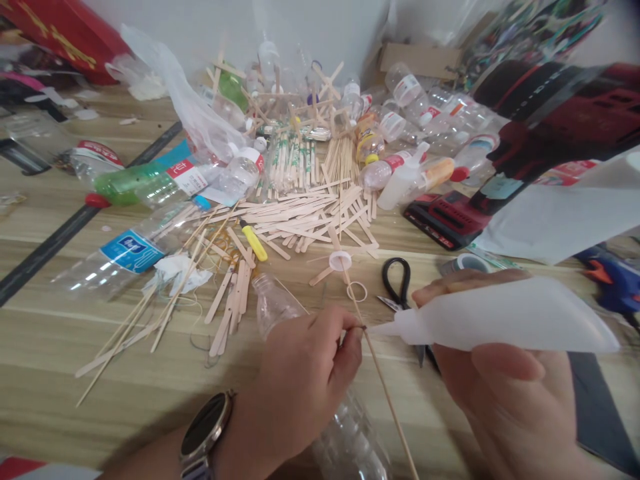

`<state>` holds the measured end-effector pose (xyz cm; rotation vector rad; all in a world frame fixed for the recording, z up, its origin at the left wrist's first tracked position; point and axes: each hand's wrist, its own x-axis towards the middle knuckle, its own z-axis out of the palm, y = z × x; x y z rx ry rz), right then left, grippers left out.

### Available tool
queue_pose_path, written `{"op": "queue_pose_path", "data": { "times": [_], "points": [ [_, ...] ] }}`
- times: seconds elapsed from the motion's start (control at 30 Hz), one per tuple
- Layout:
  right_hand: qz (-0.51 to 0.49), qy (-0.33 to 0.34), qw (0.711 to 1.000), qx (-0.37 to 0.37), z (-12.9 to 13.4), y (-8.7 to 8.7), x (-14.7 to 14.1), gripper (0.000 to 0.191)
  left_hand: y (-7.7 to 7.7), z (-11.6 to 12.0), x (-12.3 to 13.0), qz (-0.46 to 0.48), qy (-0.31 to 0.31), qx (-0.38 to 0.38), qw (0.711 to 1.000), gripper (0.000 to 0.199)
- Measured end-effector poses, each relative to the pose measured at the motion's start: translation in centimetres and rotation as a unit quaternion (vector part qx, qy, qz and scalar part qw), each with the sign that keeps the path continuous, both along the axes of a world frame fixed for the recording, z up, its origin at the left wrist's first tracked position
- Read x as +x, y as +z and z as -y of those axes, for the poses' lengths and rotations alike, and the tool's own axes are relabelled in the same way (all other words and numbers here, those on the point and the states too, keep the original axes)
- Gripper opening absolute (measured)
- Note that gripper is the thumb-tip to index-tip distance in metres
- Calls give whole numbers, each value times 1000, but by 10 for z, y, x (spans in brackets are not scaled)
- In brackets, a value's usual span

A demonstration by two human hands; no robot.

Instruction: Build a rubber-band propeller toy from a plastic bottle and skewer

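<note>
My left hand (305,373) is closed in a pinch at a thin bamboo skewer (385,383). A tiny dark bit shows at its fingertips, too small to make out. The skewer slants up to a white bottle cap (340,261), beside which lie wooden craft sticks. My right hand (505,380) is wrapped round a white squeeze bottle (500,317) tipped sideways. Its narrow nozzle points left and meets the skewer at the left fingertips. Below my left hand lies a clear plastic bottle (350,433), partly hidden. Black-handled scissors (397,280) lie behind the squeeze bottle.
A red and black cordless drill (535,133) stands at right, near a blue glue gun (615,273). Loose craft sticks (300,217) are heaped mid-table, with plastic bottles behind. A yellow-handled tool (254,241) and a labelled bottle (133,252) lie at left.
</note>
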<state>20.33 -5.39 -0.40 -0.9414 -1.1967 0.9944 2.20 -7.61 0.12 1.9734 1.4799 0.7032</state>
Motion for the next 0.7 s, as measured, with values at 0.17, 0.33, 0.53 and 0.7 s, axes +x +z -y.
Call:
{"op": "queue_pose_path", "data": {
  "times": [0.17, 0.33, 0.53, 0.7],
  "points": [
    [-5, -14, 1000, -7, 0, 0, -1, 42, 0, 0, 0, -1, -4, -1, 1000, 15],
    [-13, -14, 1000, 1, -2, 1, -3, 39, 1, 1, 0, 9, -1, -3, 1000, 14],
    [-28, -24, 999, 2, -3, 1, -3, 37, 2, 2, 0, 8, 1, -11, 1000, 16],
    [-22, -15, 1000, 11, -5, 1, -2, 39, 1, 1, -1, 11, -1, -13, 1000, 16]
  ]
}}
